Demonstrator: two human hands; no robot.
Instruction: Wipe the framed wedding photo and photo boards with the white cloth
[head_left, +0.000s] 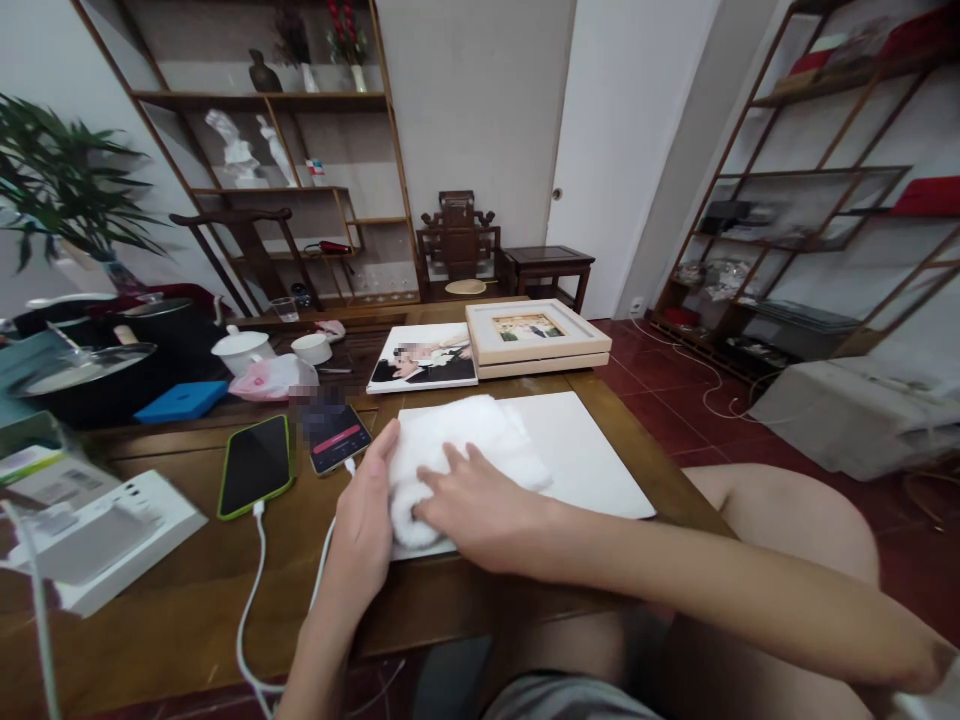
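A folded white towel (480,425) with a fluffy surface lies on a flat white board (592,450) on the wooden table. My right hand (480,510) rests on top of the towel, fingers spread and slightly bent, pressing down. At the left edge of the board, my left hand (367,510) stands on its side, its fingers stretched out and touching the edge or the towel beside it. The board's near left part is covered by the towel and my hands.
Beyond the board are a couple's photo panel (424,357) and stacked pale frames (540,335). Left are a green-cased phone (256,465), another phone (337,437), charging cables, a white power strip (112,540), a blue box (182,400) and a black pot (90,385).
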